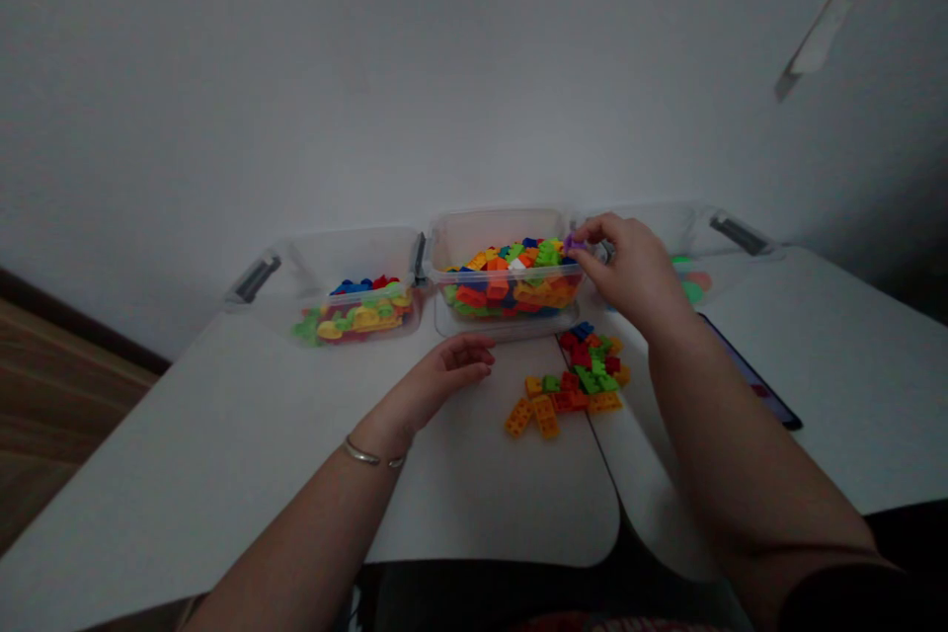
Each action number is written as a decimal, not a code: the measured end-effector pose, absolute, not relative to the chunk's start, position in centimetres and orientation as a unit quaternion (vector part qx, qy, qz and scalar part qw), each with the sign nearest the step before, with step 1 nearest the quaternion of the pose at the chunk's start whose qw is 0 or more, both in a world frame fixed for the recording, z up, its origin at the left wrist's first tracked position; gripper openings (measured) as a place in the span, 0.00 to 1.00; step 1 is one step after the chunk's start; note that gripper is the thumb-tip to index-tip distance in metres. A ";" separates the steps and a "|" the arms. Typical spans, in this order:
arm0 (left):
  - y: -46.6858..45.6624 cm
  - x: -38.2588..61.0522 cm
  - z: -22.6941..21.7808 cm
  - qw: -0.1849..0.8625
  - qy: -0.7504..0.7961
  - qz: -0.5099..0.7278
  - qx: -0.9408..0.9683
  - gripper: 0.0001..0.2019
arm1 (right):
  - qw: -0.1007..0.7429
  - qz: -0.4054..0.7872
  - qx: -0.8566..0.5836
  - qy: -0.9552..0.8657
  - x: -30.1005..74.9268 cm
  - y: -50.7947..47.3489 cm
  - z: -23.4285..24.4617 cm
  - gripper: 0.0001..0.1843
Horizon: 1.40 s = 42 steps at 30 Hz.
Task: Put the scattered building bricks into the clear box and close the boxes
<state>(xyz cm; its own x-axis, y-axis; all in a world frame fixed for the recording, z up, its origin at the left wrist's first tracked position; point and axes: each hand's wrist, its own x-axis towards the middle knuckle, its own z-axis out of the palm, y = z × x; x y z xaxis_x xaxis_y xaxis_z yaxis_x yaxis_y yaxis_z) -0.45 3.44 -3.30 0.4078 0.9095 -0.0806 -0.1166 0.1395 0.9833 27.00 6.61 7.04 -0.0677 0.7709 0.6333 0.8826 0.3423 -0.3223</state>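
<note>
Between the fingertips of my right hand is a small purple toy piece, perhaps a building block, held at the right rim of the middle clear plastic box. Many coloured building blocks fill the lower part of that box. My left hand hovers or rests in front of the box, fingers loosely curved and apart, with nothing in it. To its right, a loose pile of blocks in orange, red, green and blue lies on the white table, close below my right forearm.
A clear box at the left holds blue, red, yellow and green pieces. Another clear box, partly behind my right hand, has green and orange pieces. A tablet or phone lies beside my right forearm. The wall rises right behind the boxes.
</note>
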 end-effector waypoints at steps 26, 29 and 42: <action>1.0 1.0 -1.4 0.202 0.285 0.168 0.922 0.21 | 0.215 -0.131 -0.586 -0.770 24.5 5.1 7.4 0.20; 0.8 1.2 -1.6 0.195 0.279 0.156 0.927 0.26 | 0.248 -0.133 -0.561 -0.778 24.6 5.0 7.4 0.17; 1.2 1.2 -1.6 0.186 0.317 0.141 0.919 0.23 | 0.300 -0.078 -0.445 -0.840 23.3 3.6 7.7 0.09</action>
